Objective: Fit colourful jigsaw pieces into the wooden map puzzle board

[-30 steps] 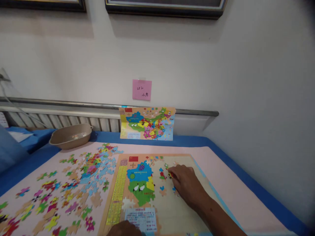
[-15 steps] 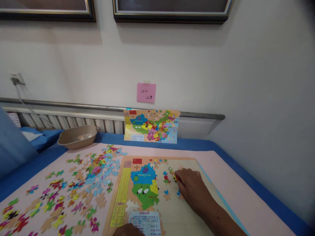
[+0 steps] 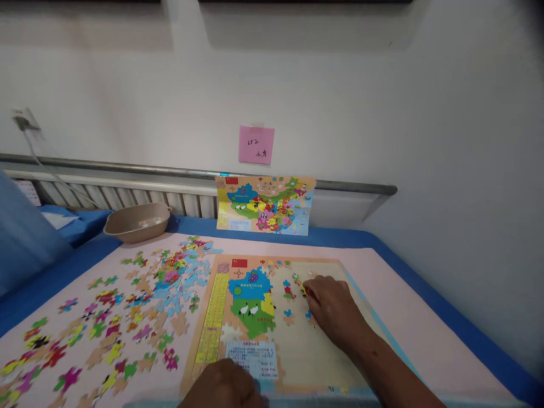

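Across the lower left of the frame, loose jigsaw pieces (image 3: 114, 352) lie spread over the tabletop (image 3: 403, 300), many picture side up, presumably so you can read their colours at a glance. Behind them, at mid-left, a tan tray (image 3: 132, 234) holds a few bits too small to identify; its raised wall likely stops them straying. At bottom centre, your left hand (image 3: 225, 386) curls over the lower left part of the puzzle board (image 3: 323, 362), perhaps steadying it; its fingertips are hidden, so I cannot tell whether that grip is closed. Above it, a joined blue-and-green section (image 3: 250, 297) fills much of the board's left side. Near the frame's middle, a printed map (image 3: 266, 205) stands upright at the wall rail (image 3: 357, 187), apparently so it faces you for comparison. Right of the joined section, a few small pieces (image 3: 289, 319) sit apart on the board, probably for handy reach. Beside them, your right hand (image 3: 334, 309) bends its fingers in at a yellow piece (image 3: 303, 290); whether they clamp it or merely touch, I cannot tell.
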A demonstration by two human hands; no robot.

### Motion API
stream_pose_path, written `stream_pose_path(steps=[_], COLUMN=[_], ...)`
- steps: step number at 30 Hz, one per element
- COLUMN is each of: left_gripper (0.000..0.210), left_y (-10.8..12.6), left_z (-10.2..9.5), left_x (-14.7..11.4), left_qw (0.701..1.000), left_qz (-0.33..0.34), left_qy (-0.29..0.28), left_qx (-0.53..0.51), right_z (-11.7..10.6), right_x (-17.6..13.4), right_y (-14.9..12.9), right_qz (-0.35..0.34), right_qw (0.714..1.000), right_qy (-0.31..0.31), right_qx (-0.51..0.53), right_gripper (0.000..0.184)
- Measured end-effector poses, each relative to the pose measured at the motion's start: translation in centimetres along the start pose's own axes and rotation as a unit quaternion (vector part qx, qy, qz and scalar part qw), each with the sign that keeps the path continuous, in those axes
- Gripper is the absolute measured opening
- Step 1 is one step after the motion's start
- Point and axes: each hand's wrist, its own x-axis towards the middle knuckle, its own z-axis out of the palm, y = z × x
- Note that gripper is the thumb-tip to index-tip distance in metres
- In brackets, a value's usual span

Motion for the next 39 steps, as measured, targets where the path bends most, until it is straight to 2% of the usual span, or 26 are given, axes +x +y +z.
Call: stream_pose_path(steps=[5, 12, 16, 20, 23, 32, 35, 39], left_gripper=[0.042, 0.044, 0.044, 0.051, 0.052, 0.060, 0.058, 0.051], left_y=[0.5, 0.5, 0.5, 0.1, -0.2, -0.1, -0.1, -0.1], left_z=[-2.0, -2.6, -1.8, 0.2, 1.1, 0.6, 0.7, 0.6], left_x=[1.3, 1.6, 0.9, -0.3, -0.8, -0.2, -0.3, -0.4], left_qw=[1.000, 0.999, 0.999, 0.997, 0.996, 0.994, 0.994, 0.996], left_qz=[0.009, 0.011, 0.010, -0.063, -0.068, -0.084, -0.088, -0.070], left_qy=[-0.012, -0.030, -0.028, -0.010, -0.002, 0.000, 0.003, -0.022], left_qx=[-0.023, -0.026, -0.017, -0.039, -0.051, -0.074, -0.066, -0.043], right_z=[0.1, 0.2, 0.2, 0.4, 0.5, 0.1, 0.1, 0.1], right_x=[0.0, 0.0, 0.0, 0.0, 0.0, -0.1, -0.1, -0.1], right_y=[0.1, 0.2, 0.2, 0.3, 0.4, 0.2, 0.2, 0.1], right_qz=[-0.002, -0.002, -0.002, 0.000, -0.004, -0.008, -0.009, -0.010], right_qw=[1.000, 1.000, 1.000, 1.000, 1.000, 1.000, 1.000, 1.000], right_qy=[-0.013, -0.021, -0.018, -0.007, 0.003, 0.001, 0.001, -0.001], right_qx=[-0.008, -0.010, -0.006, 0.002, 0.006, 0.008, 0.009, 0.008], right_gripper=[0.014, 0.016, 0.015, 0.014, 0.014, 0.015, 0.016, 0.016])
